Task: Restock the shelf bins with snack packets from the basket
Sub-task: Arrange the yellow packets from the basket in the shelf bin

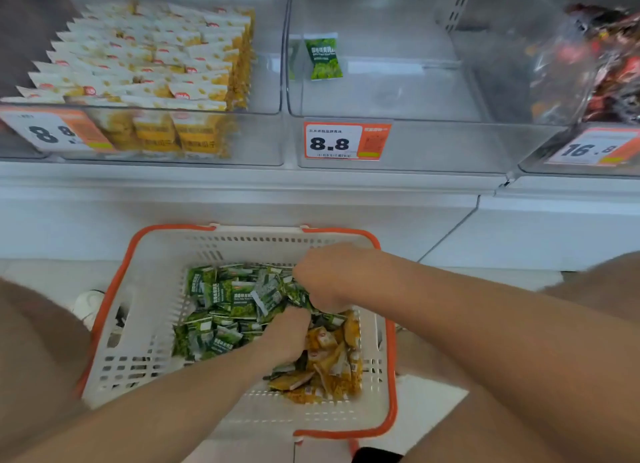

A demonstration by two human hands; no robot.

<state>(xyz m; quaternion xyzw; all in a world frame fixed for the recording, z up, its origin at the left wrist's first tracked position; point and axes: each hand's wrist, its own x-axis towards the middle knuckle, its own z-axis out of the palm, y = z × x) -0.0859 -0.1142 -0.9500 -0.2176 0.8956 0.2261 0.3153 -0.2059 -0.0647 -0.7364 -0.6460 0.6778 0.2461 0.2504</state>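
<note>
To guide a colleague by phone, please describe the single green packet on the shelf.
Above the basket stand three clear bins. The middle bin, behind the centre 8.8 price tag, holds one green packet at its back left. Its neighbours hold yellow-white packets and dark red packets.

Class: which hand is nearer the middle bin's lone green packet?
Right. The right hand is at the basket's far end, below the packet; the left hand, further back toward the person.

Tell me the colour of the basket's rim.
Orange rim on a white basket, clearest in the head view.
</note>
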